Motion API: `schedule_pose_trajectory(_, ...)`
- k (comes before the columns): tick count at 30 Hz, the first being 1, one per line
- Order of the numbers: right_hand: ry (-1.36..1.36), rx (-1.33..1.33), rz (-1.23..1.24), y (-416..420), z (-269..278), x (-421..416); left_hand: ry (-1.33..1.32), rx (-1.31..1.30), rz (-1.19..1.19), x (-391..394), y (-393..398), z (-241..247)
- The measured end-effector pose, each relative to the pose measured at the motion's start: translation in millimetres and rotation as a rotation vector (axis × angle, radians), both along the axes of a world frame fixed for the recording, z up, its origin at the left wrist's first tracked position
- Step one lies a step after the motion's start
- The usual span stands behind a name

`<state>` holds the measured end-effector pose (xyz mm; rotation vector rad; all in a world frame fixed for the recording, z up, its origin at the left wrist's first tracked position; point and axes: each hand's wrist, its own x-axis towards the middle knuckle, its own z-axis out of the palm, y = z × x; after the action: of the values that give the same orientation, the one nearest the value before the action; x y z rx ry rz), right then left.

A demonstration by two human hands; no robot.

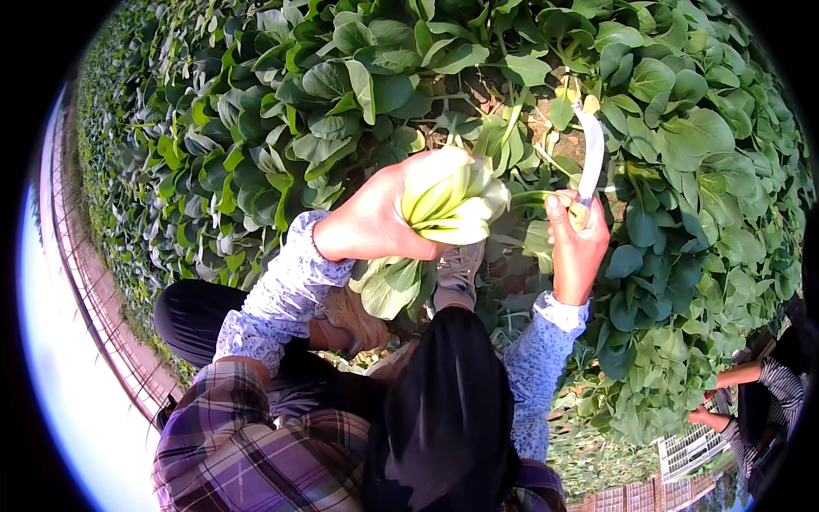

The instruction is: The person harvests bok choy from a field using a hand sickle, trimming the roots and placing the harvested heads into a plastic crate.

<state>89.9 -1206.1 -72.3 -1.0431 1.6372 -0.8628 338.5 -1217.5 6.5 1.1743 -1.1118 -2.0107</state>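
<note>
My left hand [384,208] grips a bunch of leafy greens, its pale stem bases [457,195] turned up to the right and its leaves [391,288] hanging below the palm. To the right, my right hand [576,237] is closed around the handle of a curved blade, likely a sickle [592,150], which points away from me. Between its thumb and fingers it also pinches a thin green stalk [534,197] that reaches towards the bunch. Growing leafy greens [384,70] stand beyond both hands, with soil and cut stems showing between them.
Dense rows of greens [723,147] spread to the left, front and right. My shoes [459,269] rest on the ground beneath the bunch. At the lower right, another person's striped sleeves [779,387] and hands are near a white plastic crate [691,451]. A fence [96,320] runs along the far left.
</note>
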Motion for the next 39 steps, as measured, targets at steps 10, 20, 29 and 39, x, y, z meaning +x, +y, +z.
schedule_pose_trajectory(10,-0.796,0.015,-0.117,-11.9,18.5,41.5,0.113,0.05,-0.046,-15.6,-45.7,-25.1)
schedule_pose_trajectory(20,-0.134,0.14,0.142,-81.9,-36.0,48.3,-1.408,-0.815,-0.8,21.4,-177.0,-49.6)
schedule_pose_trajectory(29,0.021,0.113,0.264,-126.8,-76.8,69.8,-1.36,-0.862,-0.536,69.5,-146.2,-85.7)
schedule_pose_trajectory(39,0.225,0.028,0.371,-111.9,-109.2,72.1,-1.274,-0.799,-0.472,77.6,-147.8,-77.6)
